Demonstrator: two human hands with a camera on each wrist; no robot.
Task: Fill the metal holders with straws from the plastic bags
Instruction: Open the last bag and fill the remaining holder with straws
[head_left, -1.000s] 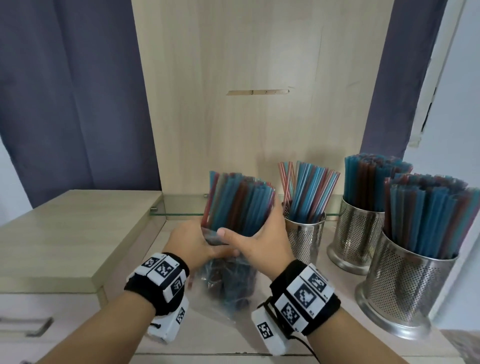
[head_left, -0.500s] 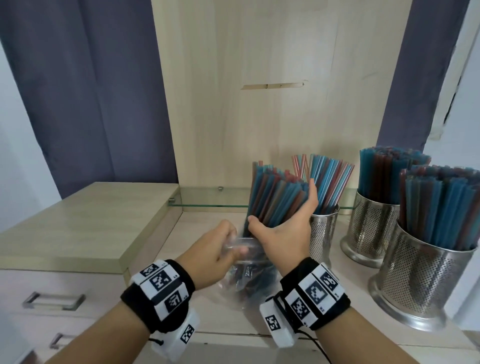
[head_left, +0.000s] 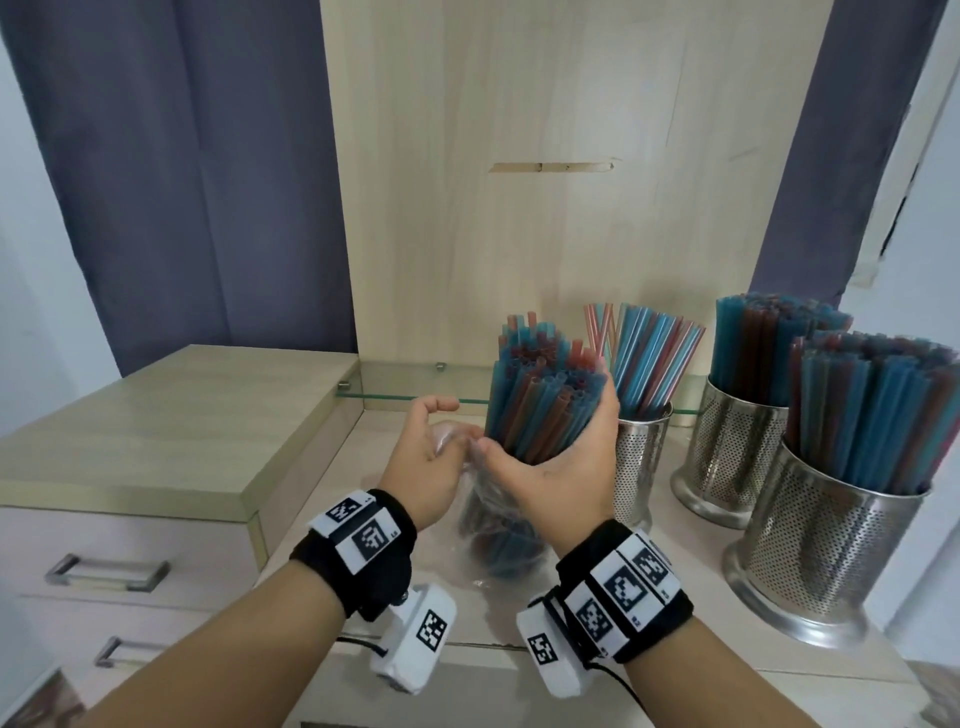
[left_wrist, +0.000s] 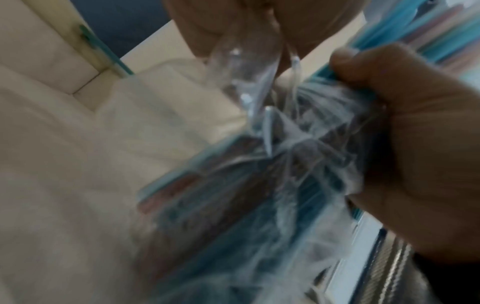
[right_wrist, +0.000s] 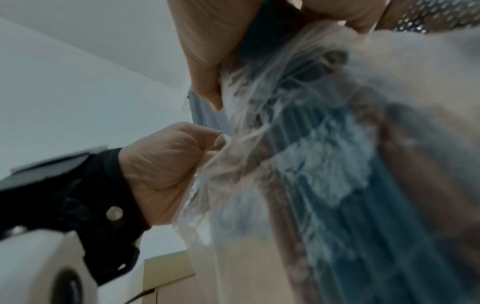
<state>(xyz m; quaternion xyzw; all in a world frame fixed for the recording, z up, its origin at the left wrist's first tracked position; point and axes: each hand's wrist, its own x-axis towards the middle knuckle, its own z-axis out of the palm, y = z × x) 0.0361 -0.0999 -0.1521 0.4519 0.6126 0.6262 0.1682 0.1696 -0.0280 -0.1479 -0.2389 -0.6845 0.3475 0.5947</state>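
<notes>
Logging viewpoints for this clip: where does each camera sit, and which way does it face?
Head: worn on the head, looking forward and down at the counter; shows both forearms, left hand, right hand, three metal holders.
Left wrist: looks along the left hand at the plastic bag; the right hand also shows.
Right wrist: looks from below, up at the straw bundle; shows the left hand.
Shared: all three show bag and straws.

straws' (head_left: 540, 405) lower ends blurred inside bag (head_left: 488, 525)
</notes>
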